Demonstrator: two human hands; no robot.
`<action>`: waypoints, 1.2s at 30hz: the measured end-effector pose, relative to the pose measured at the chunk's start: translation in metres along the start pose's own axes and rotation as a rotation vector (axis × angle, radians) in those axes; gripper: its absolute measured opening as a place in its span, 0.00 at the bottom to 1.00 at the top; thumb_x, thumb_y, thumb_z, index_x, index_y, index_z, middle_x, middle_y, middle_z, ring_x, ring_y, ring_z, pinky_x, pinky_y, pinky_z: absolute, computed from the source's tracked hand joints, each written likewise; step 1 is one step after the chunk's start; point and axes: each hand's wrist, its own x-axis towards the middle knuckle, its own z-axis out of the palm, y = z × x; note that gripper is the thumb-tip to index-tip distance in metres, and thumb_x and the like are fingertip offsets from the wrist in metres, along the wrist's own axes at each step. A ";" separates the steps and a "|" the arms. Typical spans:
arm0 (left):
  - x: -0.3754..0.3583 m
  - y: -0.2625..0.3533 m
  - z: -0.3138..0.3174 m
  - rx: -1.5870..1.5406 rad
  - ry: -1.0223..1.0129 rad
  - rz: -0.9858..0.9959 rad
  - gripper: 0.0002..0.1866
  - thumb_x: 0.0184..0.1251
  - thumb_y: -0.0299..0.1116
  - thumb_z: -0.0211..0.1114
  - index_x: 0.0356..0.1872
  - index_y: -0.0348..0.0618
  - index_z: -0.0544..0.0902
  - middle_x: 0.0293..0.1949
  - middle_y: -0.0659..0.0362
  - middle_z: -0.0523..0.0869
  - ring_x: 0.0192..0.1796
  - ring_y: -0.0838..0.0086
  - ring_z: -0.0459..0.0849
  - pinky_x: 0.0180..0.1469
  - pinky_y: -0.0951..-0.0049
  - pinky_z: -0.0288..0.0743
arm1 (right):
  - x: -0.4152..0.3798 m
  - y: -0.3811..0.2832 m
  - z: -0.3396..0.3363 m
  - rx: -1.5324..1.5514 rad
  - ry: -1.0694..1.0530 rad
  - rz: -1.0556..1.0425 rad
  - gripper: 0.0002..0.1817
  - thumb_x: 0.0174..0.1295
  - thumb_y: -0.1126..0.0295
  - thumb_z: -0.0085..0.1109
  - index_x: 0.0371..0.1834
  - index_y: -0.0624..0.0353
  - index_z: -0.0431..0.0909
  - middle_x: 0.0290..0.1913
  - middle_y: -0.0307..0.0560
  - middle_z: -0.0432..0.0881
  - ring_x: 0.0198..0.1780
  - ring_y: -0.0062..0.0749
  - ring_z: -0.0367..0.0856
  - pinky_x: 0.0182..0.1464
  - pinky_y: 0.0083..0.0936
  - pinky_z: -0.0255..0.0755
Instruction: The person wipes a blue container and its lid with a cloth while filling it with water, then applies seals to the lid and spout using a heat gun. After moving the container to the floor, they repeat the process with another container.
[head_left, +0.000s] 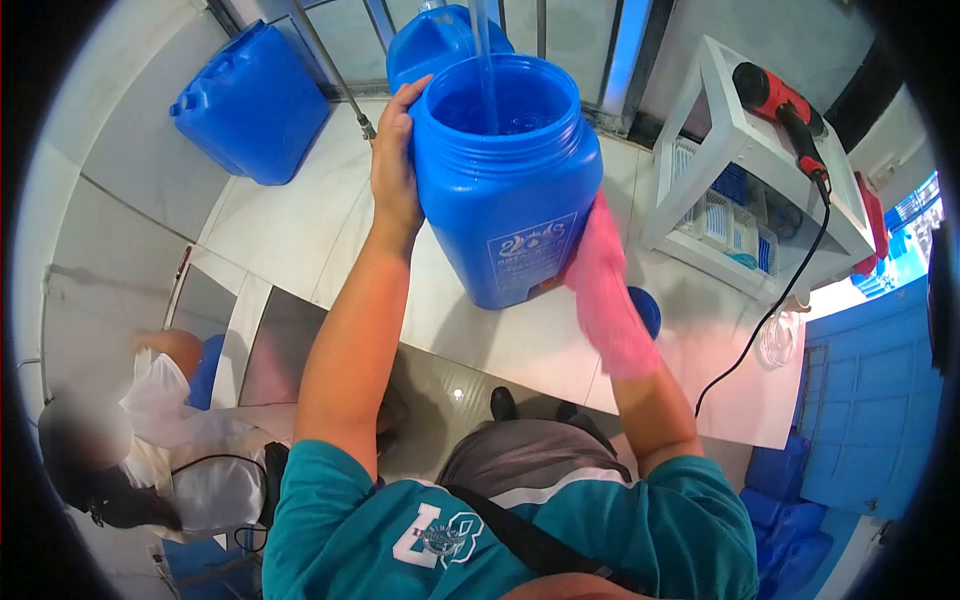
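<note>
the blue container (pixel 495 205) is held between left fingers (pixel 402 104) and lower-placed right fingers (pixel 599 240).

A white tile counter (pixel 295 225) holds a big blue jug (pixel 255 105), a round blue lid (pixel 649 310) and a little white shelf (pixel 740 150). A red heat gun (pixel 778 108) lies on top.

room: counter (pixel 285 225) left of container (pixel 500 190) | behind: blue jerrycan (pixel 425 48) | right: white shelf (pixel 718 270) | above: water stream (pixel 483 32)
</note>
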 end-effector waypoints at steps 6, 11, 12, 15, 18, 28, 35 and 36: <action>0.001 -0.006 -0.005 -0.040 0.014 -0.026 0.31 0.79 0.51 0.45 0.67 0.35 0.77 0.69 0.48 0.75 0.81 0.58 0.56 0.81 0.59 0.44 | -0.002 -0.070 0.016 -0.012 -0.517 -0.575 0.27 0.75 0.45 0.52 0.66 0.52 0.78 0.60 0.43 0.85 0.57 0.34 0.84 0.61 0.37 0.77; 0.000 -0.001 -0.003 0.013 0.034 0.033 0.30 0.78 0.49 0.45 0.66 0.35 0.78 0.70 0.49 0.76 0.82 0.54 0.55 0.81 0.58 0.43 | 0.032 -0.142 0.095 -0.164 -0.856 -0.662 0.26 0.75 0.46 0.52 0.63 0.52 0.80 0.58 0.43 0.86 0.55 0.32 0.84 0.57 0.35 0.78; 0.000 -0.001 -0.005 0.033 0.030 0.026 0.31 0.78 0.49 0.44 0.65 0.35 0.78 0.70 0.49 0.76 0.82 0.54 0.55 0.81 0.58 0.43 | 0.038 -0.155 0.110 -0.205 -0.909 -0.669 0.25 0.75 0.46 0.53 0.63 0.52 0.81 0.57 0.43 0.86 0.54 0.32 0.84 0.57 0.34 0.79; -0.002 0.004 -0.003 0.122 0.034 0.024 0.32 0.76 0.51 0.43 0.65 0.35 0.78 0.70 0.48 0.75 0.82 0.53 0.54 0.81 0.57 0.43 | 0.049 -0.185 0.153 -0.345 -1.040 -0.633 0.24 0.75 0.47 0.53 0.62 0.52 0.82 0.56 0.43 0.87 0.52 0.31 0.85 0.55 0.33 0.79; -0.002 0.002 -0.003 0.112 0.057 0.030 0.32 0.76 0.51 0.43 0.65 0.35 0.79 0.69 0.48 0.76 0.82 0.53 0.54 0.81 0.56 0.44 | 0.063 -0.213 0.195 -0.459 -1.048 -0.420 0.24 0.73 0.44 0.55 0.56 0.51 0.86 0.49 0.42 0.89 0.46 0.27 0.85 0.48 0.29 0.80; 0.000 -0.009 -0.005 0.026 0.058 -0.006 0.34 0.78 0.54 0.45 0.64 0.32 0.78 0.68 0.48 0.78 0.81 0.54 0.57 0.81 0.57 0.43 | 0.059 -0.093 0.080 0.034 -0.786 -0.512 0.29 0.73 0.50 0.56 0.69 0.57 0.73 0.61 0.48 0.81 0.62 0.38 0.79 0.66 0.38 0.73; 0.002 -0.004 -0.003 -0.008 -0.006 -0.019 0.34 0.78 0.54 0.43 0.67 0.33 0.76 0.68 0.49 0.78 0.79 0.58 0.60 0.81 0.59 0.44 | -0.042 0.019 -0.032 -0.258 -0.531 -1.044 0.40 0.65 0.48 0.67 0.76 0.56 0.66 0.68 0.52 0.76 0.70 0.50 0.73 0.71 0.43 0.68; -0.001 0.001 -0.002 -0.003 -0.003 -0.017 0.34 0.78 0.54 0.43 0.67 0.33 0.76 0.68 0.49 0.78 0.79 0.58 0.60 0.81 0.59 0.44 | -0.059 0.019 -0.036 -0.615 -0.561 -1.079 0.42 0.61 0.47 0.70 0.74 0.55 0.68 0.69 0.55 0.74 0.72 0.53 0.70 0.73 0.50 0.62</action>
